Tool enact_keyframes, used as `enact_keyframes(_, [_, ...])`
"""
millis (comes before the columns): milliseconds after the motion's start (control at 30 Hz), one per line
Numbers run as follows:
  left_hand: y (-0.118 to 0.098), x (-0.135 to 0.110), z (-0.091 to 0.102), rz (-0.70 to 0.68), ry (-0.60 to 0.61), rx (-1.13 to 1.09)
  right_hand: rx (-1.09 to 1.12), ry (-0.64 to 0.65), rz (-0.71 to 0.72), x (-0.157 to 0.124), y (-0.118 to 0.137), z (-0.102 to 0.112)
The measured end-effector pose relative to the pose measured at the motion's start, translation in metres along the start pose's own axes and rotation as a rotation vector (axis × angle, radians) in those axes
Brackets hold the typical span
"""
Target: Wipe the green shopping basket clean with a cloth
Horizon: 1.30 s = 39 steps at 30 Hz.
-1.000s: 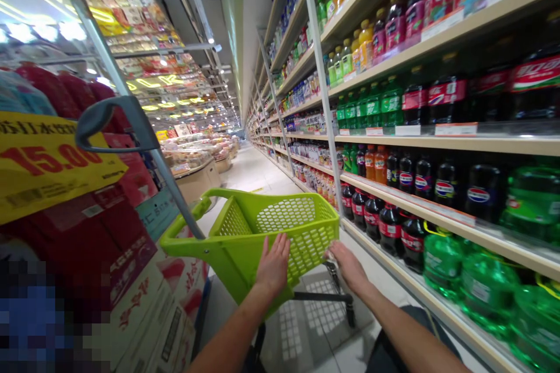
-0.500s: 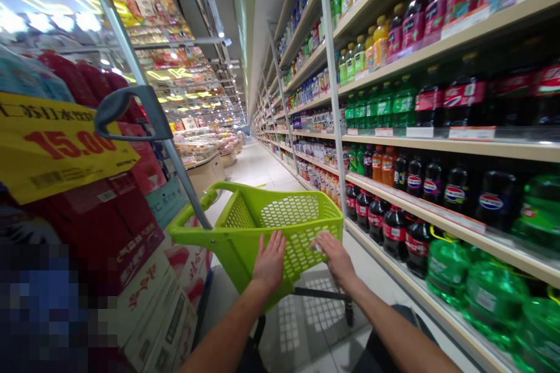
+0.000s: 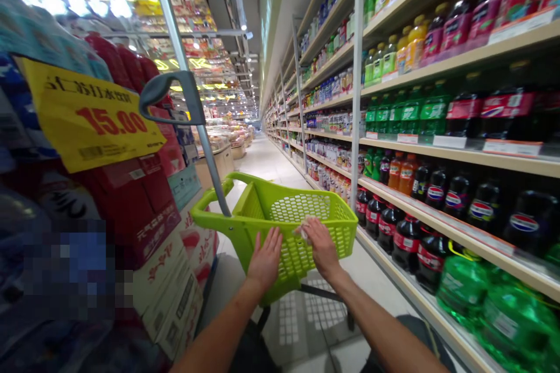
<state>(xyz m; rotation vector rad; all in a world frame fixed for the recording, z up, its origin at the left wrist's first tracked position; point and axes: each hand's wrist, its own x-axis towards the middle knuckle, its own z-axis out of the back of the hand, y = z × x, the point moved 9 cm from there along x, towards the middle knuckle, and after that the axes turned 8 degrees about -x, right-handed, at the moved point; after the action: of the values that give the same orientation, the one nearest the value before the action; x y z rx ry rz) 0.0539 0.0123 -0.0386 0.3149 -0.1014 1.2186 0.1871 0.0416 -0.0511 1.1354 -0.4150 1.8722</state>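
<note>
A bright green plastic shopping cart (image 3: 245,230) with perforated sides stands in front of me in the aisle. My left hand (image 3: 265,257) lies against its near side, fingers stretched out and holding nothing. Farther right along the same side, my right hand (image 3: 322,247) presses a crumpled whitish wipe (image 3: 306,227) to the cart just below the upper rim. The fingers of that hand are partly bent over the wipe. A grey metal pole (image 3: 192,81) with a dark grey handle (image 3: 175,99) rises at the cart's left end.
Shelves of bottled drinks (image 3: 441,151) line the right side, large green bottles (image 3: 464,280) lowest. Stacked cartons (image 3: 164,291) and a yellow price sign (image 3: 96,116) stand close on the left. Pale tiled floor (image 3: 258,157) runs ahead between them.
My right hand has slid left along the cart's side with the wipe, closer to my left hand. The left hand stays on the cart. My view has turned slightly left.
</note>
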Motion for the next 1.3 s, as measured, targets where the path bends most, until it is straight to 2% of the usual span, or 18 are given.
enact_keyframes(67, [-0.001, -0.001, 0.002, -0.016, -0.029, 0.006, -0.019, -0.009, 0.005, 0.02, 0.01, 0.002])
enact_keyframes(100, [-0.002, -0.002, 0.003, -0.024, -0.038, 0.011, -0.036, 0.036, 0.007, 0.017, 0.013, -0.005])
enact_keyframes(133, [-0.003, -0.003, 0.003, -0.03, -0.045, 0.016, -0.054, 0.108, 0.011, 0.006, 0.015, -0.017])
enact_keyframes(233, [0.001, -0.008, 0.002, -0.049, -0.07, 0.029, -0.087, 0.329, 0.046, -0.051, 0.016, -0.055])
enact_keyframes(300, [0.009, -0.011, 0.001, -0.048, -0.094, 0.04, -0.086, 0.334, 0.065, -0.068, 0.017, -0.06])
enact_keyframes(367, [0.019, -0.014, 0.001, -0.026, -0.112, 0.044, -0.062, 0.233, 0.082, -0.051, 0.024, -0.046])
enact_keyframes(467, [0.028, -0.016, 0.002, 0.002, -0.124, 0.033, -0.018, 0.061, 0.099, 0.004, 0.042, -0.016])
enact_keyframes(533, [0.029, -0.017, 0.005, 0.001, -0.145, 0.041, -0.025, 0.047, 0.107, 0.021, 0.051, -0.013])
enact_keyframes(600, [0.029, -0.021, 0.007, 0.0, -0.183, 0.069, -0.057, 0.116, 0.129, 0.006, 0.057, -0.028])
enact_keyframes(700, [0.032, -0.03, 0.005, -0.01, -0.231, 0.097, -0.097, 0.258, 0.159, -0.045, 0.057, -0.057])
enact_keyframes(767, [0.037, -0.036, 0.003, -0.019, -0.25, 0.09, -0.093, 0.291, 0.151, -0.055, 0.058, -0.061])
enact_keyframes(833, [0.044, -0.041, 0.003, -0.007, -0.271, 0.076, -0.062, 0.243, 0.125, -0.03, 0.064, -0.047])
enact_keyframes(933, [0.055, -0.047, 0.009, 0.052, -0.302, 0.058, 0.007, 0.11, 0.11, 0.034, 0.08, -0.016])
enact_keyframes(1000, [0.06, -0.049, 0.014, 0.082, -0.303, 0.047, 0.021, 0.102, 0.115, 0.053, 0.087, -0.013])
enact_keyframes(1067, [0.063, -0.052, 0.017, 0.088, -0.287, 0.045, 0.025, 0.137, 0.131, 0.04, 0.09, -0.024])
enact_keyframes(1200, [0.079, -0.062, 0.02, 0.116, -0.275, 0.072, 0.011, 0.295, 0.17, -0.019, 0.094, -0.057])
enact_keyframes(1233, [0.086, -0.065, 0.021, 0.136, -0.28, 0.075, 0.014, 0.313, 0.174, -0.022, 0.098, -0.058])
enact_keyframes(1300, [0.102, -0.071, 0.022, 0.186, -0.288, 0.072, 0.048, 0.275, 0.174, -0.003, 0.114, -0.049])
